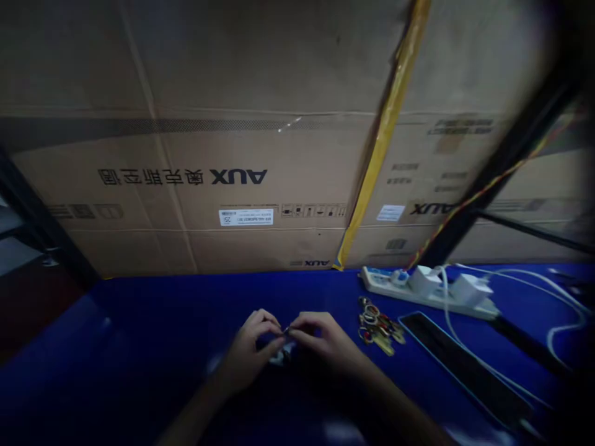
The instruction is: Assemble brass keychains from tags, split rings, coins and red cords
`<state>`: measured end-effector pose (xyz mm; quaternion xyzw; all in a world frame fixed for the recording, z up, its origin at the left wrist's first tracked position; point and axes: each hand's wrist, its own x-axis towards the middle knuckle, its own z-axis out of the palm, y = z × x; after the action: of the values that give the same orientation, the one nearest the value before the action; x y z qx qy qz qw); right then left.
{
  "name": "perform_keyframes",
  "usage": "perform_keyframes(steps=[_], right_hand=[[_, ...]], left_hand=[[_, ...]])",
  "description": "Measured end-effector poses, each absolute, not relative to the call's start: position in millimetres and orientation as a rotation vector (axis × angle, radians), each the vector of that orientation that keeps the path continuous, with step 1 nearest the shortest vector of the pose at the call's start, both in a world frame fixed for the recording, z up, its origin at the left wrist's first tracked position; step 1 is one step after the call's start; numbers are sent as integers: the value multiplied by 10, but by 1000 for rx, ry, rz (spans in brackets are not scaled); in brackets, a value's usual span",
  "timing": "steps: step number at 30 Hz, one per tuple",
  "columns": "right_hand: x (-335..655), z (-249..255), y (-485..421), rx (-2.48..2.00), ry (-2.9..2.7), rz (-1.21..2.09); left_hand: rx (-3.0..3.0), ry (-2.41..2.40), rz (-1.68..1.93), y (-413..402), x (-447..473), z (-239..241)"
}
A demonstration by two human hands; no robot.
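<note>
I have both hands together low in the middle of the view, just above the blue surface. My left hand comes in from the lower left with its fingers curled. My right hand meets it from the right, and the fingertips of both close on a small piece held between them. It is too small and blurred for me to say what it is. Directly below the fingertips a pale, crumpled-looking bit lies on the surface, partly hidden by the left hand; I cannot tell whether either hand touches it.

Just to the right of my right hand lies a bunch of keys with coloured rings, and beside that a dark phone, flat and at an angle. Behind them sits a white power strip with two white plugs in it, and white cables trail off to the right. Large cardboard boxes marked AUX stand along the far edge, one with a yellow tape strip down it.
</note>
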<state>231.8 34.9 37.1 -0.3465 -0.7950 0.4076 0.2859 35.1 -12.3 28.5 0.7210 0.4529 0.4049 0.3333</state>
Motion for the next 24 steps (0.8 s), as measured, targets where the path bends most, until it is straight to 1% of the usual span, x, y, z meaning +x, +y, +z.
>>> perform_keyframes(steps=[4, 6, 11, 14, 16, 21, 24], right_hand=[[2347, 390, 407, -945, -2096, 1159], [2382, 378, 428, -991, -2127, 1123], [2466, 267, 418, -1288, -2342, 613], [2481, 170, 396, -1334, -2463, 444], [2483, 122, 399, -1307, -2461, 441], [2439, 75, 403, -1098, -2253, 589], [2367, 45, 365, -1015, -2190, 523]], left_hand=[[1885, 1240, 1098, -25, 344, 234], [1935, 1325, 1131, 15, 326, 177], [2082, 1596, 1203, 81, 233, -6], [2174, 1651, 1183, 81, 204, -80], [2243, 1653, 1167, 62, 212, -105], [2391, 1573, 1085, -11, 305, -151], [2431, 1491, 1042, -54, 376, -184]])
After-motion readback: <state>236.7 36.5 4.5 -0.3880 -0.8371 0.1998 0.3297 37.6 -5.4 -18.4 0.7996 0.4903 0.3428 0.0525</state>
